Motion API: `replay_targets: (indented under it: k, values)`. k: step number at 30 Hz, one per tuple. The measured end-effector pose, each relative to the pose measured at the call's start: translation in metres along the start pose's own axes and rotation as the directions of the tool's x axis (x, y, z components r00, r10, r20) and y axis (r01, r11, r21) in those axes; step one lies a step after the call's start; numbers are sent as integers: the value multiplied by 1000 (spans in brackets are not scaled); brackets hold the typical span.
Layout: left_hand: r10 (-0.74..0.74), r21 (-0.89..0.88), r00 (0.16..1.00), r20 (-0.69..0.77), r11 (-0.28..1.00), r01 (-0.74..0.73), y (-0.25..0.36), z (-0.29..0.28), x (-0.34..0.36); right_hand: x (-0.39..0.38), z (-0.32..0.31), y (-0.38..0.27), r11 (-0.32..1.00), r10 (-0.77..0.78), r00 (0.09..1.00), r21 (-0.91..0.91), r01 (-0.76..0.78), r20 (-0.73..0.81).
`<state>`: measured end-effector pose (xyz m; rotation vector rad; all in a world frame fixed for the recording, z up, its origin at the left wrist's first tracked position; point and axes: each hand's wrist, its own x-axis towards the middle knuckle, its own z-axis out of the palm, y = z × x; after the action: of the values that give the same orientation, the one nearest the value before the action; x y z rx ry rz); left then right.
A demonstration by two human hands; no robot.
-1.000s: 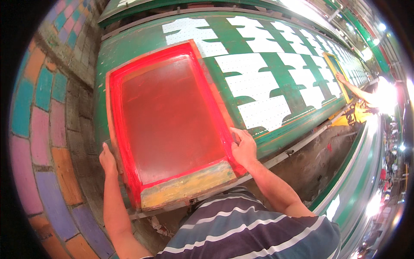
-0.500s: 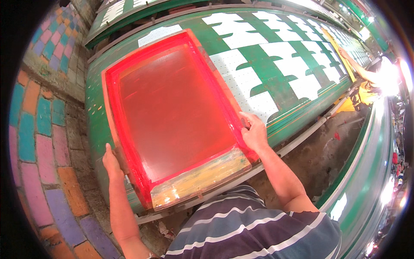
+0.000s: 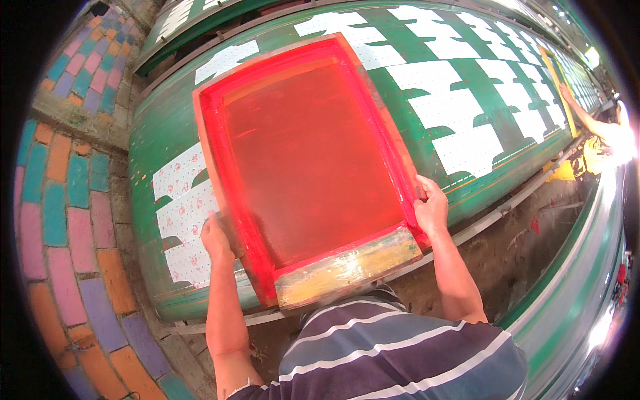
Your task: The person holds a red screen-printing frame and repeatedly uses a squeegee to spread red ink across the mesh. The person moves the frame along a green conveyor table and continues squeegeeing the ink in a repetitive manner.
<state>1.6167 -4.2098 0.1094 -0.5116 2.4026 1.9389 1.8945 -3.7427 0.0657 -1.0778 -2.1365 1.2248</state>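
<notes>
A screen-printing frame [image 3: 313,160] with red-stained edges and a brownish-red mesh is held over the long green table [image 3: 160,140]. My left hand [image 3: 217,239] is closed on its left side near the lower corner. On the opposite side my right hand [image 3: 432,205] grips the edge, thumb on top. A yellowish, paint-smeared strip [image 3: 350,267] runs along the frame's near end. Left of the frame lie white cut fabric pieces [image 3: 187,213] with small red and blue prints. To its right, other white pieces [image 3: 460,137] show only small dots. Whatever lies under the frame is hidden.
A rail [image 3: 493,217] borders the table's near edge. Far right, another person's arm [image 3: 587,117] reaches to a yellow frame [image 3: 559,90]. A second green table [image 3: 567,287] stands behind me on the right. Colourful painted bricks [image 3: 67,233] cover the left side.
Both hands have shifted the frame to the right along the table. Fabric pieces with red prints, covered by it before, now show on the left.
</notes>
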Motion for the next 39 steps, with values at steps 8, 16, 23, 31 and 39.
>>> replay_targets:
  k: [8,16,23,31,39]
  values:
    - [-23,19,998,-66,1000,24,-1,44,-25,30,-34,28,996,28,996,86,-35,83]
    - [90,210,995,-52,975,-77,-14,48,-25,39,-44,45,978,-25,979,207,-18,204]
    - [112,308,993,-31,947,-97,-21,49,-20,38,-53,33,989,52,964,124,-87,262]
    - [104,383,994,-24,920,-87,-37,53,-13,-33,-75,-46,647,-599,571,-80,758,561]
    - [86,216,996,-22,973,-79,-50,43,-40,-107,-40,-88,487,-499,368,-97,868,785]
